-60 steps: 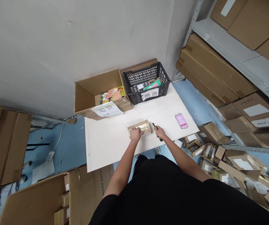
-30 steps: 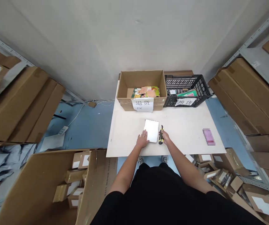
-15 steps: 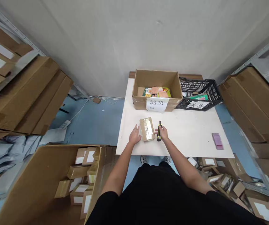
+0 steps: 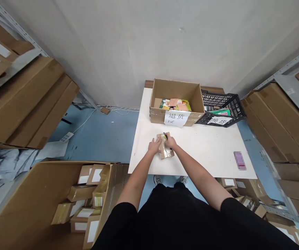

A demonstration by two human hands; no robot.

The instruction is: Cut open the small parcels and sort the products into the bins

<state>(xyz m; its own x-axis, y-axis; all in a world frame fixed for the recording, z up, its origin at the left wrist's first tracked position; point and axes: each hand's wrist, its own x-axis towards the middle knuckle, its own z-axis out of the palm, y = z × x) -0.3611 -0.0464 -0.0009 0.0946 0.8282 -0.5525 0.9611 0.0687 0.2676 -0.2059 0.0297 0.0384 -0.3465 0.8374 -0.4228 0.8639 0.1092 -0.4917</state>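
A small taped cardboard box (image 4: 167, 153) lies on the white table (image 4: 201, 149) in front of me. My left hand (image 4: 155, 145) rests on its left side with the fingers spread. Over the upper right part of the box, my right hand (image 4: 170, 141) is closed round a black and yellow utility knife (image 4: 166, 136). The knife's front end is over the top of the box; whether the blade touches the tape I cannot tell. My right fingers hide part of the knife.
At the table's back stand an open cardboard box (image 4: 157, 117) of colourful packs and a black plastic crate (image 4: 239, 106), both with paper signs. A blurred purple item (image 4: 240, 160) lies at the right. A large carton (image 4: 29, 201) of parcels stands lower left; shelves flank both sides.
My left hand has moved right onto the small box. My right hand has brought the utility knife left from the table beside the box to over it. The view has shifted slightly.
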